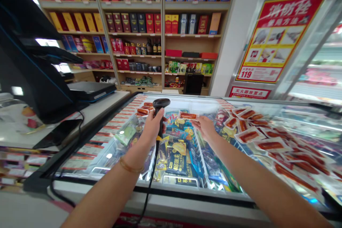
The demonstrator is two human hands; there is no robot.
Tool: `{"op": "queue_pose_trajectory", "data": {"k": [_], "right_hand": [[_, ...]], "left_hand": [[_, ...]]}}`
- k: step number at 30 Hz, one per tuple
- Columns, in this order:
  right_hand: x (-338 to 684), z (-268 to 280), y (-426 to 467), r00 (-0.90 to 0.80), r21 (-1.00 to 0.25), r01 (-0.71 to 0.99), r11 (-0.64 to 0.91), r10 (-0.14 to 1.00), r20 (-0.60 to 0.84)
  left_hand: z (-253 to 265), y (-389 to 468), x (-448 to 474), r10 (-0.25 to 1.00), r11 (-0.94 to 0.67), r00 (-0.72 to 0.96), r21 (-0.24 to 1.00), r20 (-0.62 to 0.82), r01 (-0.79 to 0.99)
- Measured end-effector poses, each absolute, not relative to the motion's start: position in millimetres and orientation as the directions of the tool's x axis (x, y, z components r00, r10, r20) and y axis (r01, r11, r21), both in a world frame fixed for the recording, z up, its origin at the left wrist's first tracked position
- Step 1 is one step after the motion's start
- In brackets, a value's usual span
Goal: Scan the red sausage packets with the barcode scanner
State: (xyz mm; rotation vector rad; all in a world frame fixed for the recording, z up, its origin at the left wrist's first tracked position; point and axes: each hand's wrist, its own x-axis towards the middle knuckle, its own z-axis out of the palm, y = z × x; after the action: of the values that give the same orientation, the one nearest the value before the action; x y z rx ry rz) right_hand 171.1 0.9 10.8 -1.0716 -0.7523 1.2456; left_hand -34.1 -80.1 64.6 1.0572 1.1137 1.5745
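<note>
My left hand [152, 126] grips a black handheld barcode scanner [161, 104], held upright over a glass-topped chest freezer [187, 192]; its cable hangs down toward the front edge. A thin bracelet circles that wrist. My right hand [204, 126] reaches out flat over the freezer glass, fingers spread, near a red sausage packet [187, 115]. Nothing is in it. Under the glass lie packaged ice creams, including a dark yellow-and-black packet [176, 155].
A black checkout monitor [29, 60] stands on the counter at left, with a dark phone [57, 133] lying flat beside it. Shelves [149, 35] of boxed goods line the back wall. A red poster [278, 35] leans at right. Several sausage packets [269, 146] lie on the freezer's right side.
</note>
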Motion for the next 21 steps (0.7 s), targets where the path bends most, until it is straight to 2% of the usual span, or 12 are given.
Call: {"op": "queue_pose_trajectory", "data": {"k": [3, 6, 10, 15, 21], "right_hand": [[122, 37, 19, 0.105, -0.932, -0.341, -0.124, 0.98, -0.169], [64, 55, 43, 0.081, -0.924, -0.328, -0.195, 0.969, -0.233], [0, 58, 71, 0.041, -0.91, -0.318, -0.264, 0.956, -0.292], [-18, 41, 78, -0.002, -0.909, -0.312, -0.277, 0.957, -0.29], [48, 17, 64, 0.127, -0.958, -0.237, -0.158, 0.973, -0.192]], "left_hand": [[77, -87, -73, 0.925, -0.237, -0.337, 0.959, 0.175, -0.153], [79, -98, -111, 0.877, -0.251, -0.449, 0.96, 0.173, -0.121], [73, -114, -147, 0.821, -0.256, -0.544, 0.964, 0.175, -0.077], [68, -124, -156, 0.834, -0.218, -0.536, 0.971, 0.134, -0.096], [64, -113, -115, 0.901, -0.193, -0.422, 0.964, 0.101, -0.182]]}}
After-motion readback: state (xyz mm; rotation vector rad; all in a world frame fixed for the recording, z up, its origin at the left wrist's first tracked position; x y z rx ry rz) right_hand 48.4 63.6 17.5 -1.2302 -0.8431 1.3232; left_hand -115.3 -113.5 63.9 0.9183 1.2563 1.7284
